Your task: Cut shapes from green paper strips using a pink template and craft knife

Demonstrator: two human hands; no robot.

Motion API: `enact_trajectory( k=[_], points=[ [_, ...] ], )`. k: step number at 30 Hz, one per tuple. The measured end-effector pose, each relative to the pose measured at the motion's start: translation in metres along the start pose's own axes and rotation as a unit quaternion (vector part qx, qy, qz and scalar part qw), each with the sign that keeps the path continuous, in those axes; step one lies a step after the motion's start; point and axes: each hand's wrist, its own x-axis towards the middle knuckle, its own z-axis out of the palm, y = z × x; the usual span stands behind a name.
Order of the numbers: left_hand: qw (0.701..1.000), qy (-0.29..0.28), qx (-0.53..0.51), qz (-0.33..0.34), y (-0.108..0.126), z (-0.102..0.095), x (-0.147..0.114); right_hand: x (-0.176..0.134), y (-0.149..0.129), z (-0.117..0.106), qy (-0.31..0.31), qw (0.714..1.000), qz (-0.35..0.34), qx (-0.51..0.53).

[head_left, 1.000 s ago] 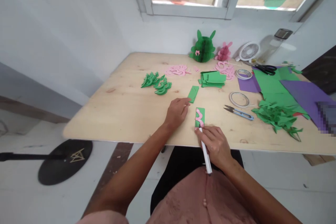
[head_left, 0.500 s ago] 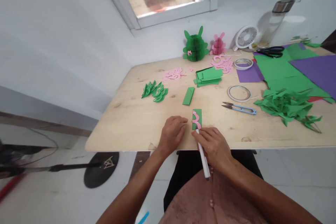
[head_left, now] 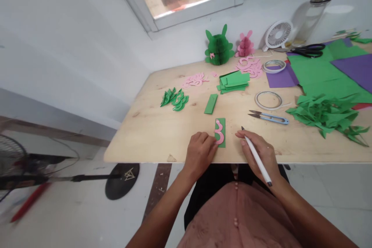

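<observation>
My right hand (head_left: 261,153) is closed round a white pen (head_left: 258,159), whose dark tip points away from me, a little above or on the table. My left hand (head_left: 201,151) lies to the left, fingers bent, its fingertips at the edge of a pink paper cutout (head_left: 221,136) with a wavy, scalloped outline. That cutout rests on a small green paper strip (head_left: 223,122) near the table's front edge. Just beyond it lies a folded green paper piece (head_left: 210,104).
Thread snips (head_left: 270,118), tape rolls (head_left: 269,100) and green scraps (head_left: 322,114) lie right. Green cutouts (head_left: 180,101), pink cutouts (head_left: 194,80) and stacked green strips (head_left: 234,81) sit farther back. Paper figures (head_left: 219,48), a small fan (head_left: 279,35) and a glass bottle (head_left: 312,19) line the wall.
My right hand has moved right with the pen, off the green strip. My left hand has moved right, its fingertips now at the pink cutout. The view has shifted slightly.
</observation>
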Motion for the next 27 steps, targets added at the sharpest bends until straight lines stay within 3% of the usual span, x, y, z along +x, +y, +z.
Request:
enact_trajectory(
  k=[10, 19, 27],
  points=[
    [0.998, 0.002, 0.051, -0.039, -0.005, -0.007, -0.009, -0.002, 0.004, 0.001, -0.002, 1.000, -0.012, -0.020],
    [0.989, 0.041, 0.098, -0.104, -0.031, -0.019, -0.032, -0.004, 0.005, 0.000, -0.012, 0.998, -0.027, -0.049],
    [0.985, 0.094, 0.062, -0.129, -0.032, -0.009, -0.038, -0.004, 0.005, 0.001, -0.017, 0.997, -0.028, -0.065]
  ],
)
